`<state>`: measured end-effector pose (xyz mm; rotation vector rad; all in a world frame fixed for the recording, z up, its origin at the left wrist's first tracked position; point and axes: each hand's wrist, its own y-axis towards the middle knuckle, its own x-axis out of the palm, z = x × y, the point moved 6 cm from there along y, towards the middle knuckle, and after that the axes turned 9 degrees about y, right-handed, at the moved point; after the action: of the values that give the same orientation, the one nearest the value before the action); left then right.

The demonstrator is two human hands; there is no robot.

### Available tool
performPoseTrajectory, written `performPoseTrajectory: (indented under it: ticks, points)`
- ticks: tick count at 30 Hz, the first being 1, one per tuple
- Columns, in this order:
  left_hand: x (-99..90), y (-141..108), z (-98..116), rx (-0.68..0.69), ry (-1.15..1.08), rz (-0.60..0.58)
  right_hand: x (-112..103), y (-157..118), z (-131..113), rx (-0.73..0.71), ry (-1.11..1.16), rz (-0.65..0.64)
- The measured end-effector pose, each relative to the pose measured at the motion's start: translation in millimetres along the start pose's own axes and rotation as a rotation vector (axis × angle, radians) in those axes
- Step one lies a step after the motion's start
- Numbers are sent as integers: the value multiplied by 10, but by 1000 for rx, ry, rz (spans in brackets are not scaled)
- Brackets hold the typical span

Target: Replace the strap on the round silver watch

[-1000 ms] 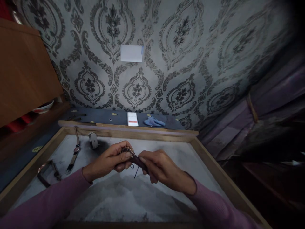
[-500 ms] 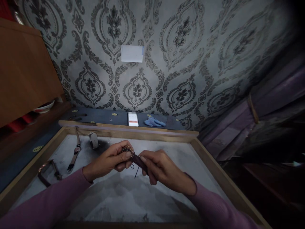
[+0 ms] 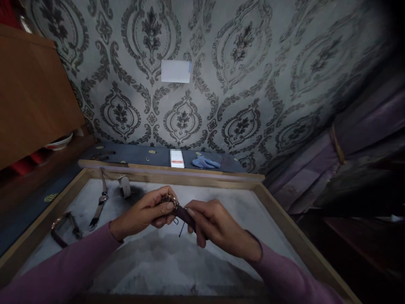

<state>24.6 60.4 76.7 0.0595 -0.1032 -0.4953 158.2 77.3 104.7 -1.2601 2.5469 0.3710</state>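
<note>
A wristwatch (image 3: 170,199) with a rose-gold case and a dark brown strap is held up between both hands, above the pale floor of a wooden tray. My left hand (image 3: 153,209) closes round its case, the thumb lying along the edge of the dial. My right hand (image 3: 215,221) pinches the dark strap (image 3: 185,214), which runs from the case down to the right; its far part is hidden under the fingers. A thin dark piece (image 3: 181,229) shows just below the strap; I cannot make out what it is.
On the tray's left side lie a second watch (image 3: 102,198), a brown strap watch (image 3: 60,230) on its side and a light-coloured watch (image 3: 124,186). Behind the tray's raised wooden rim (image 3: 171,171) are a phone (image 3: 176,158) and a blue cloth (image 3: 205,161). A cabinet (image 3: 34,97) stands left.
Hardly anything differs. Both hands keep their hold on the watch, and the right fingers have shifted very slightly on the strap.
</note>
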Motion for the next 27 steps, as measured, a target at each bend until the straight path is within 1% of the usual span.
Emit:
performPoseTrajectory:
  ticks: [5,8,27]
  points:
    - [13,-4,11,15,-11,-16,8,-7,-32,-61,-41,0]
    - [15,5,13,18,-17,-19,10,-11,-39,-73,-50,3]
    - [-8,-6,17,5,37,-19,7,-12,-4,-23,-19,6]
